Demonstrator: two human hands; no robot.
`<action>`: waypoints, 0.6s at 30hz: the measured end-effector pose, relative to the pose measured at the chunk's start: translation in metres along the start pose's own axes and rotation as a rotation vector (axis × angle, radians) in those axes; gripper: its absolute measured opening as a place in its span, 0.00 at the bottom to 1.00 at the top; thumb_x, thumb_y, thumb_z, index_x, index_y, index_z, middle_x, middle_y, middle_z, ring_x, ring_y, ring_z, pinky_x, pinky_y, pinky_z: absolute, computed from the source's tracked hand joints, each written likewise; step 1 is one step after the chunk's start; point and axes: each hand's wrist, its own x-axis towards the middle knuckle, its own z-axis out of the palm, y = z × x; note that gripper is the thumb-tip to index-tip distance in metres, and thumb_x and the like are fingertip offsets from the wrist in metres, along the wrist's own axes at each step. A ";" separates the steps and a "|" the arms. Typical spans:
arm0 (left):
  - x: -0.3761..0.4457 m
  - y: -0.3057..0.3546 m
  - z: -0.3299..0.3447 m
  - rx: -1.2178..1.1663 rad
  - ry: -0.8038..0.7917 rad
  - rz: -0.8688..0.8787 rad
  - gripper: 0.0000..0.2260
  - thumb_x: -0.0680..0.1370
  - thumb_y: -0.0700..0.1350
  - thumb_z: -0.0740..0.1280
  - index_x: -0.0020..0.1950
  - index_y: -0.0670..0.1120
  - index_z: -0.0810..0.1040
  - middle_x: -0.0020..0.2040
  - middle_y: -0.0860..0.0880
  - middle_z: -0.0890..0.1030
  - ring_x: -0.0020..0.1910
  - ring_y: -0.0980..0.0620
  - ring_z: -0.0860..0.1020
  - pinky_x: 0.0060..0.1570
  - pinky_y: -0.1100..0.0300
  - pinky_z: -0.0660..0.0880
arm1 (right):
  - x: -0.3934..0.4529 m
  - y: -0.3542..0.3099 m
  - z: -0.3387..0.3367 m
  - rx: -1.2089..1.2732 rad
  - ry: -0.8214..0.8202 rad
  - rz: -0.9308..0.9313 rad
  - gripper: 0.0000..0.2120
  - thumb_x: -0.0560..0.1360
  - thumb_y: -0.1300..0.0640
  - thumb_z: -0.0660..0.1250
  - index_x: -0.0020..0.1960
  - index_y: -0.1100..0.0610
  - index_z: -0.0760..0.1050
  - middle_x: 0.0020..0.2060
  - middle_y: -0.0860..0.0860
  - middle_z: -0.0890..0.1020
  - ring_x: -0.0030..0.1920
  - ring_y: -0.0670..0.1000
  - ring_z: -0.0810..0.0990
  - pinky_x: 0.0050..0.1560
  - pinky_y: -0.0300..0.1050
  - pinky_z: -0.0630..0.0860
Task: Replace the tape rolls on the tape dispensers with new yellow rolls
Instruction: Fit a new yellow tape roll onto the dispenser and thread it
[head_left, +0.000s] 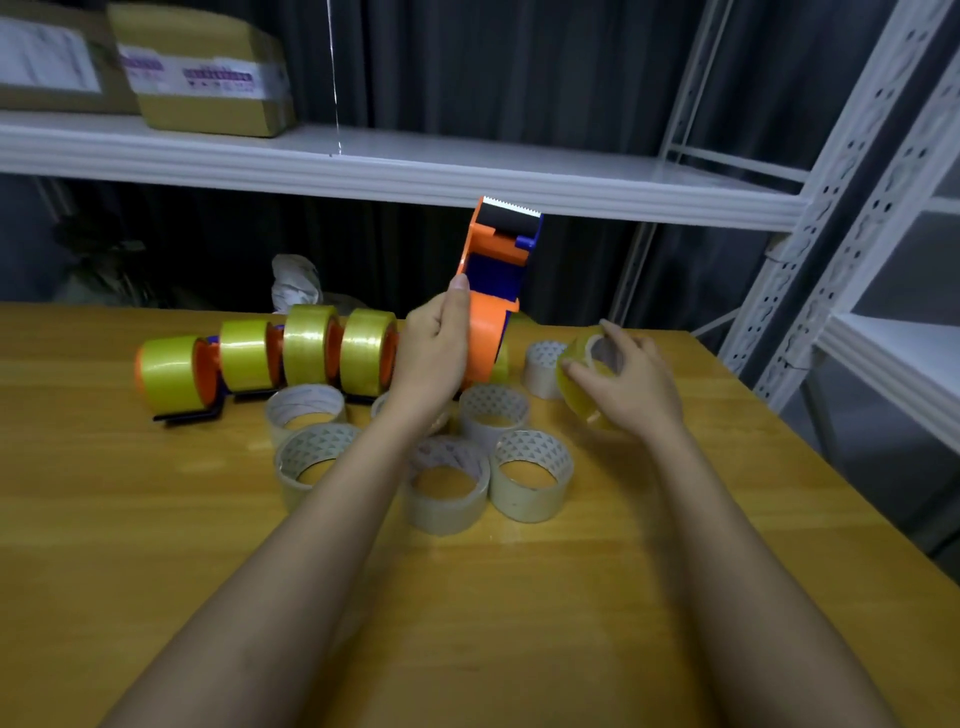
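On the wooden table (156, 545), four dispensers (260, 358) loaded with yellow rolls stand in a row at the left, and pale used rolls (447, 488) crowd the middle just in front of them. The left hand (434, 353) grips an orange-and-blue dispenser (493, 291), lifted and tilted with its toothed blade up near the shelf edge (415, 182). To its right, the right hand (628, 379) holds a new yellow roll (584, 374) just above the table, near the far right corner; bare wood lies toward the near edge.
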 end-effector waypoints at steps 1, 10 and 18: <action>-0.001 0.002 -0.006 -0.010 0.019 0.002 0.20 0.84 0.51 0.52 0.34 0.43 0.66 0.29 0.46 0.66 0.28 0.52 0.66 0.30 0.58 0.63 | -0.002 -0.009 -0.003 0.089 0.058 -0.073 0.36 0.70 0.34 0.67 0.74 0.43 0.62 0.72 0.52 0.65 0.71 0.57 0.65 0.68 0.54 0.68; 0.001 0.018 -0.060 -0.091 0.141 0.024 0.21 0.84 0.52 0.51 0.37 0.43 0.69 0.30 0.47 0.70 0.29 0.53 0.70 0.29 0.66 0.66 | -0.032 -0.114 0.014 0.969 0.050 -0.196 0.30 0.74 0.45 0.67 0.73 0.51 0.66 0.70 0.51 0.71 0.70 0.48 0.69 0.66 0.39 0.70; 0.016 -0.002 -0.099 -0.031 0.180 0.100 0.21 0.84 0.52 0.51 0.34 0.46 0.66 0.28 0.50 0.69 0.28 0.53 0.69 0.31 0.58 0.65 | -0.039 -0.184 0.065 1.303 -0.107 -0.164 0.44 0.65 0.32 0.70 0.72 0.57 0.68 0.66 0.59 0.75 0.67 0.60 0.72 0.69 0.66 0.66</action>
